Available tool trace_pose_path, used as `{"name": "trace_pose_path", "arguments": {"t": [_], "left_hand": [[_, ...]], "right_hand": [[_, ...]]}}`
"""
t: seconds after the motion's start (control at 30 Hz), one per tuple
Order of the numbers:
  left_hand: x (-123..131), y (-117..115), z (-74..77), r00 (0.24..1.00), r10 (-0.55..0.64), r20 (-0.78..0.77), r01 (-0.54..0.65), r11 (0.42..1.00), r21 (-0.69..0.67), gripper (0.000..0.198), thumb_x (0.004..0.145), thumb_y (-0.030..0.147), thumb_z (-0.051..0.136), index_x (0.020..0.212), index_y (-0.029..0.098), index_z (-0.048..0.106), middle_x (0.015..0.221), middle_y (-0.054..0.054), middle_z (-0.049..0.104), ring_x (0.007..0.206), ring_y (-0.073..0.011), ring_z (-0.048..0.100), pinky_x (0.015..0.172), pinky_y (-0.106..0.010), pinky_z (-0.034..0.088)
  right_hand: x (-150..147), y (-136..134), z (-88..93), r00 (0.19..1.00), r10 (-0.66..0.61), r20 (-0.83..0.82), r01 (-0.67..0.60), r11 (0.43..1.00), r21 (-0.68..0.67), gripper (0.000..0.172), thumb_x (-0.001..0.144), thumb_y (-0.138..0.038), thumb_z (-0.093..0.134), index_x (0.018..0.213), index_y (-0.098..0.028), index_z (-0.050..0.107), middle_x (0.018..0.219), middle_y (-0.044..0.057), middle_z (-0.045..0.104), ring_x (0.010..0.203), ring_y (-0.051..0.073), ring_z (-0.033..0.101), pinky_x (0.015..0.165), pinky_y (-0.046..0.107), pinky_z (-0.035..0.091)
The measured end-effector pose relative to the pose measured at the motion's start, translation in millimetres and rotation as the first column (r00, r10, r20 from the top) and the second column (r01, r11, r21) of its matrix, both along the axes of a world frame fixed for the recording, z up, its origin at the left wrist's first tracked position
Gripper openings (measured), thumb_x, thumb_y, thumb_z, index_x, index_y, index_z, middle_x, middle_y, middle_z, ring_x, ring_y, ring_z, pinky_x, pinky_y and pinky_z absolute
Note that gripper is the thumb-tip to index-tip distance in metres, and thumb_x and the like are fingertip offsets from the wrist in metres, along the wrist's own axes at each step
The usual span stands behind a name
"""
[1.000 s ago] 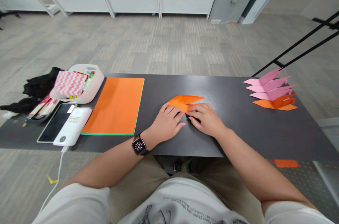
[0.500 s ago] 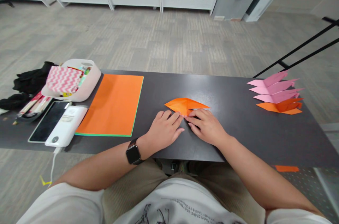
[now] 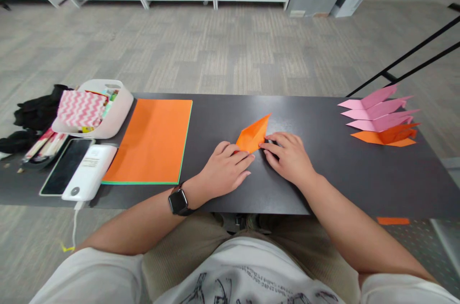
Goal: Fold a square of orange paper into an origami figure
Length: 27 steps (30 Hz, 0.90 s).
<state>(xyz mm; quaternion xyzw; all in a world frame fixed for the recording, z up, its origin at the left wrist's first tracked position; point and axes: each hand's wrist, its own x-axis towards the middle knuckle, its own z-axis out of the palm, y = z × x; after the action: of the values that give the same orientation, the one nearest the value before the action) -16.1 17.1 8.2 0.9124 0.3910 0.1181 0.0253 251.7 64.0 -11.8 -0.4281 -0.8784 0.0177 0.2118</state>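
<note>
A folded piece of orange origami paper [image 3: 252, 136] stands in the middle of the dark table, its pointed tip slanting up to the right. My left hand [image 3: 227, 166] holds its lower left edge under closed fingers, the thumb apart from it. On the other side, my right hand [image 3: 287, 153] pinches the lower right edge between bent fingers. The fingertips hide part of the bottom folds. A flat stack of paper [image 3: 151, 141], orange on top with a green edge, lies left of my hands.
Pink folded paper figures [image 3: 377, 108] and an orange one [image 3: 386, 136] stand in a row at the right. At the left are a white basket [image 3: 120, 111] with a pink zigzag pouch, a phone [image 3: 66, 165], a white power bank [image 3: 88, 172] with a cable, and black cloth [image 3: 41, 110].
The orange paper has turned from lying wide to a slanted shape with its tip up to the right. My right hand has shifted slightly up and right; my left hand stays by the paper.
</note>
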Motion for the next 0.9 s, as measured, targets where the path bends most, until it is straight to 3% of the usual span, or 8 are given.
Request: {"name": "trace_pose_path", "arguments": {"t": [0.1, 0.2, 0.33, 0.43, 0.53, 0.63, 0.77, 0.9], "left_hand": [[3.0, 2.4, -2.7, 0.996, -0.064, 0.061, 0.064, 0.998, 0.0, 0.043, 0.112, 0.045, 0.057, 0.147, 0.022, 0.068, 0.14, -0.008, 0.077, 0.139, -0.0298, 0.06, 0.134, -0.06, 0.02], [1.8, 6.1, -8.1, 0.99, -0.069, 0.121, 0.074, 0.997, -0.038, 0.042, 0.113, 0.044, 0.055, 0.145, 0.022, 0.069, 0.139, -0.007, 0.078, 0.138, -0.0275, 0.063, 0.138, -0.061, 0.012], [-2.3, 13.0, -8.8, 0.987, -0.06, 0.15, 0.066, 0.997, -0.038, 0.034, 0.112, 0.032, 0.053, 0.138, 0.024, 0.074, 0.136, -0.006, 0.079, 0.128, -0.0237, 0.07, 0.139, -0.061, 0.011], [-5.6, 21.9, 0.1, 0.989, -0.122, 0.078, 0.121, 0.993, 0.011, 0.034, 0.107, 0.023, 0.054, 0.134, 0.022, 0.075, 0.131, -0.007, 0.08, 0.129, -0.0256, 0.069, 0.138, -0.062, 0.016], [-9.3, 32.9, 12.5, 0.981, -0.193, -0.008, 0.193, 0.98, 0.043, 0.039, 0.101, 0.024, 0.058, 0.137, 0.018, 0.075, 0.137, -0.01, 0.077, 0.133, -0.0289, 0.067, 0.138, -0.062, 0.02], [-13.2, 41.0, 19.1, 0.978, -0.202, -0.058, 0.205, 0.977, 0.061, 0.041, 0.099, 0.03, 0.061, 0.135, 0.017, 0.076, 0.135, -0.013, 0.077, 0.134, -0.0321, 0.065, 0.139, -0.066, 0.017], [-16.3, 42.8, 14.0, 0.976, -0.201, -0.084, 0.206, 0.977, 0.05, 0.036, 0.102, 0.037, 0.061, 0.128, 0.02, 0.079, 0.126, -0.011, 0.079, 0.13, -0.0308, 0.067, 0.139, -0.065, 0.016], [-15.9, 40.4, 7.3, 0.979, -0.186, -0.084, 0.191, 0.98, 0.055, 0.037, 0.103, 0.038, 0.063, 0.132, 0.021, 0.079, 0.132, -0.01, 0.077, 0.128, -0.0292, 0.07, 0.14, -0.062, 0.017]], "right_hand": [[-3.5, 2.9, -1.4, 0.999, -0.05, 0.003, 0.05, 0.999, -0.004, 0.025, 0.105, -0.027, 0.063, 0.119, -0.027, 0.084, 0.13, 0.01, 0.077, 0.122, 0.033, 0.065, 0.104, 0.053, 0.047], [-8.9, 4.6, -2.7, 0.998, -0.056, 0.001, 0.056, 0.997, -0.046, 0.028, 0.106, -0.027, 0.061, 0.122, -0.026, 0.082, 0.127, 0.009, 0.079, 0.119, 0.031, 0.067, 0.103, 0.052, 0.047], [-12.4, 9.3, -4.9, 0.999, -0.039, 0.007, 0.039, 0.997, -0.069, 0.029, 0.106, -0.029, 0.06, 0.127, -0.027, 0.081, 0.133, 0.008, 0.079, 0.127, 0.032, 0.066, 0.11, 0.054, 0.043], [-13.6, 16.5, -4.9, 1.0, -0.01, 0.015, 0.011, 0.997, -0.072, 0.028, 0.106, -0.032, 0.062, 0.127, -0.025, 0.08, 0.137, 0.008, 0.078, 0.134, 0.035, 0.063, 0.116, 0.057, 0.04], [-16.3, 25.4, -3.2, 0.999, 0.025, 0.03, -0.023, 0.996, -0.083, 0.027, 0.106, -0.032, 0.062, 0.125, -0.026, 0.08, 0.136, 0.007, 0.079, 0.137, 0.036, 0.062, 0.121, 0.06, 0.037], [-20.5, 32.2, -3.6, 0.999, 0.045, 0.021, -0.043, 0.995, -0.087, 0.026, 0.105, -0.031, 0.063, 0.123, -0.026, 0.081, 0.136, 0.007, 0.079, 0.139, 0.036, 0.062, 0.123, 0.063, 0.035], [-24.6, 35.4, -10.0, 0.998, 0.051, -0.021, -0.053, 0.994, -0.094, 0.028, 0.105, -0.033, 0.064, 0.128, -0.029, 0.08, 0.142, 0.007, 0.076, 0.14, 0.036, 0.061, 0.122, 0.063, 0.037], [-25.5, 37.5, -14.3, 0.996, 0.057, -0.075, -0.063, 0.995, -0.083, 0.028, 0.105, -0.032, 0.064, 0.128, -0.029, 0.08, 0.139, 0.008, 0.076, 0.135, 0.034, 0.063, 0.118, 0.059, 0.042]]}}
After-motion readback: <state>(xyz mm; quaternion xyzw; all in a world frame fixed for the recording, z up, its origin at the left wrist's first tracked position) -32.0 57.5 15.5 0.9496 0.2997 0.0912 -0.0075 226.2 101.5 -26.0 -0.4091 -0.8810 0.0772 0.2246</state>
